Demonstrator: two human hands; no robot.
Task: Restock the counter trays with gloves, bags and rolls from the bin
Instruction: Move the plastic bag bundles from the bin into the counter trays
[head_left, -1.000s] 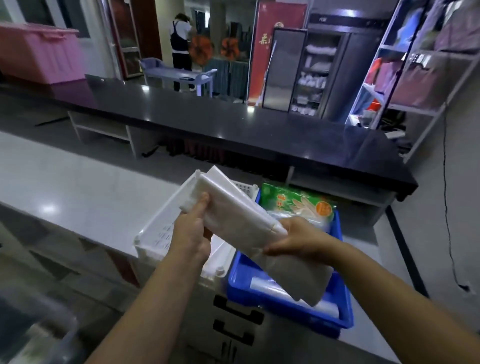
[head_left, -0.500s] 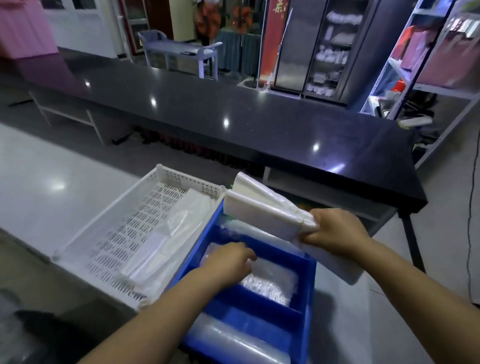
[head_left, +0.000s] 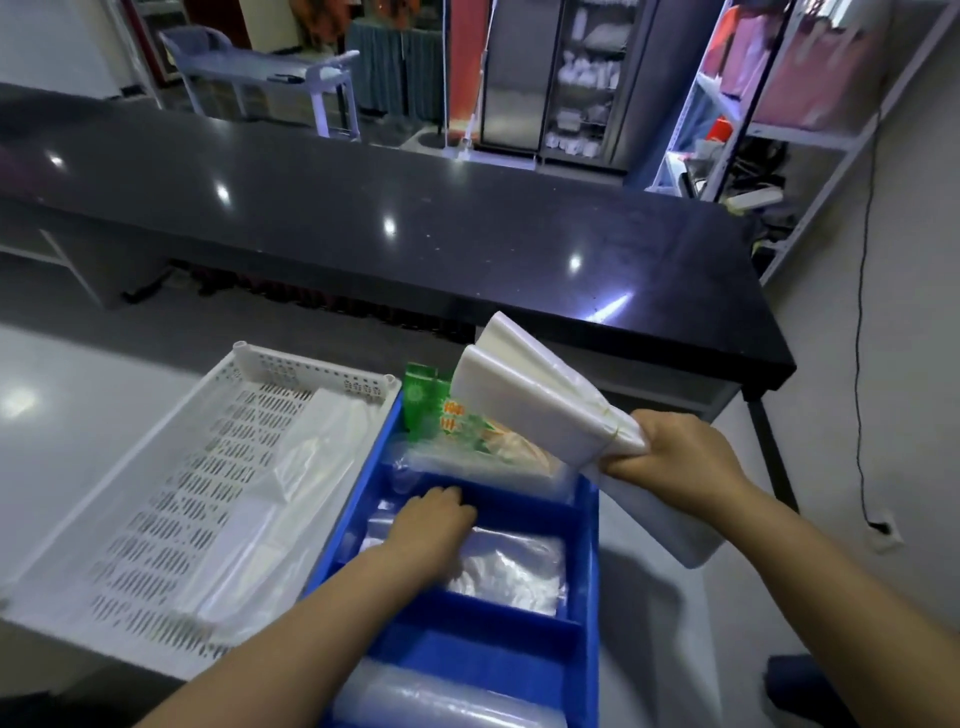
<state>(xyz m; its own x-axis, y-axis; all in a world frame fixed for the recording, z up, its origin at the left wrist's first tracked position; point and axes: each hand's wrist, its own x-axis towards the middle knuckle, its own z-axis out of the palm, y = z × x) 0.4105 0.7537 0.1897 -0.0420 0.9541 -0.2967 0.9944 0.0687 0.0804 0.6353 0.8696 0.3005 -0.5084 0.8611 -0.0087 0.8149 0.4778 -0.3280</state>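
Observation:
A blue divided tray (head_left: 586, 566) sits on the white counter, with a white perforated tray (head_left: 156, 499) to its left. My right hand (head_left: 670, 457) is shut on a white bundle of plastic bags (head_left: 540, 410), held tilted above the blue tray's far right corner. My left hand (head_left: 434, 525) rests palm down on a clear plastic packet (head_left: 514, 571) in the blue tray's middle compartment. A green glove packet (head_left: 447, 421) lies in the far compartment. A clear roll (head_left: 441, 696) lies in the near compartment. Clear bags (head_left: 306, 467) lie in the white tray.
A long black counter (head_left: 415, 228) runs across behind the trays. Metal shelving (head_left: 779, 119) stands at the right wall, with a black cable (head_left: 862, 364) hanging to a socket. A cabinet and a small white table stand in the background.
My left hand let go of the bag bundle and went down into the blue tray's middle compartment. My right hand alone now holds the bundle, shifted to the right. The view tipped downward.

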